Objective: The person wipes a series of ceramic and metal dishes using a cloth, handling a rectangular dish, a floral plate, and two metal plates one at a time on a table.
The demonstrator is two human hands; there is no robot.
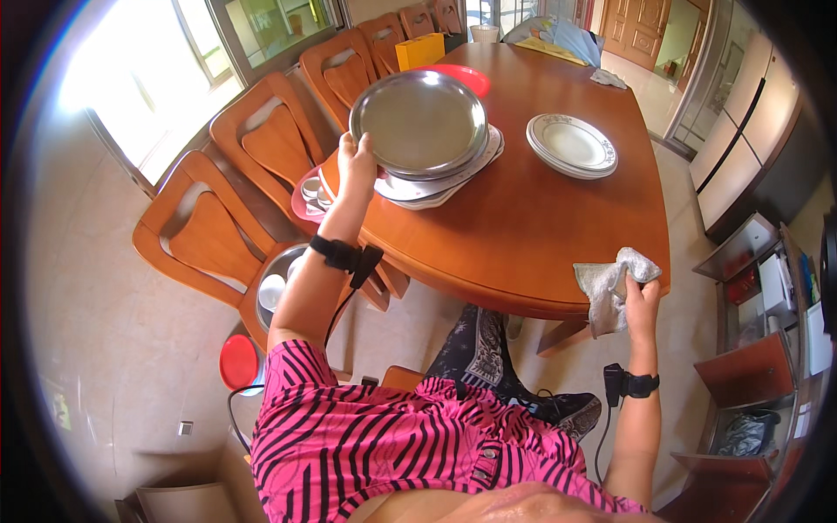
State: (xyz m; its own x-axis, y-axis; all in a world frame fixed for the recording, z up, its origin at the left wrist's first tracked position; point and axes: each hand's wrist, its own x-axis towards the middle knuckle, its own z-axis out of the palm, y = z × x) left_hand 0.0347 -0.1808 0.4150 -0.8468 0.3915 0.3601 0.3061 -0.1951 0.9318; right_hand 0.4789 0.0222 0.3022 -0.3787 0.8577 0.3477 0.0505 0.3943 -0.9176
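Note:
My left hand [358,165] grips the left rim of a round stainless steel plate [420,124]. The steel plate lies over a stack of white patterned plates [425,195] near the table's left edge; whether it rests on them or is lifted a little, I cannot tell. In my right hand [642,302] a grey-white cloth [608,294] is bunched, hanging at the near right edge of the wooden table [497,255]. A second stack of white plates with a decorated rim [575,145] stands on the table at the right.
Wooden chairs [261,131] line the left side, one bearing a steel basin [263,314] with white cups. A pink basin [302,204] holds small dishes. Farther back are a red plastic tray [472,78], a yellow box [420,52] and another cloth [608,79]. An open cabinet [745,366] stands right.

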